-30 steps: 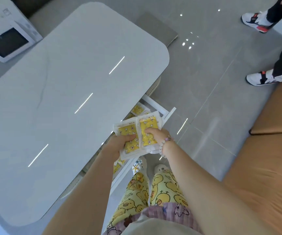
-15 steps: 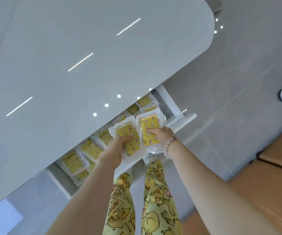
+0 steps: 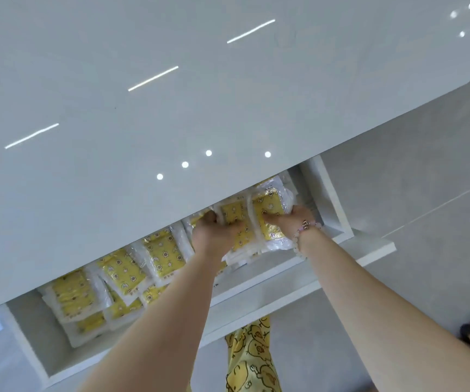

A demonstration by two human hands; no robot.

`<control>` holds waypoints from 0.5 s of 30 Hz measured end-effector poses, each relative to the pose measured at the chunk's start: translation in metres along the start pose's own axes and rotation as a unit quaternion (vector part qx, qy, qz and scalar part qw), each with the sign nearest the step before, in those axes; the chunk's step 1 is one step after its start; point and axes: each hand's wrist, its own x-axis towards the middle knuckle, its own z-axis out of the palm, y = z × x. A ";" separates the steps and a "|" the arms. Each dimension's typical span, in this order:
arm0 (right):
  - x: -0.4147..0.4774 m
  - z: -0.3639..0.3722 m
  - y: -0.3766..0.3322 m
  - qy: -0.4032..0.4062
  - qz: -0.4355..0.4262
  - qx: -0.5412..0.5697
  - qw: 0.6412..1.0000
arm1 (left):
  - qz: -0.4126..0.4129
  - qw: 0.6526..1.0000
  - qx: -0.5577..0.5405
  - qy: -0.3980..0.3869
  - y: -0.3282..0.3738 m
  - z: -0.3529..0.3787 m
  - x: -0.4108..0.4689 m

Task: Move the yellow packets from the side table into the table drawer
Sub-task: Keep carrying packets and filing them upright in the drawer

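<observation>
- Under the front edge of the white worktop [image 3: 171,80], the open drawer [image 3: 284,292] already holds a row of yellow packets [image 3: 166,253], lying from its left end toward the middle.
- Both hands carry a fresh bundle. The left hand [image 3: 214,236] has its fingers curled round the left stack. The right hand [image 3: 296,220], a beaded bracelet [image 3: 306,226] at its wrist, grips the right stack of the held packets [image 3: 267,210].
- A second ago that bundle hung over the drawer's front rail, close to the body. Since then the arms have stretched forward, and it now sits low in the drawer's right end, its far edge tucked beneath the worktop's lip.
- Whether the bundle rests on the drawer floor cannot be told, because the hands hide its underside.
- By my reading the carry is done and the setting-down is in hand. What remains is to let go and draw both hands back without dragging the slippery wrappers along.
- With the side table out of view, how many packets still wait there cannot be told.
</observation>
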 end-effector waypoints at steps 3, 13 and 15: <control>0.012 0.005 -0.001 0.028 -0.009 -0.071 0.997 | 0.017 0.998 0.044 0.043 0.000 0.005 0.006; 0.027 0.021 0.011 0.171 -0.068 -0.091 0.979 | 0.018 0.980 0.140 0.140 0.007 0.016 0.006; 0.027 0.022 0.012 0.193 -0.075 -0.110 0.972 | 0.016 0.976 0.160 0.148 0.005 0.017 0.006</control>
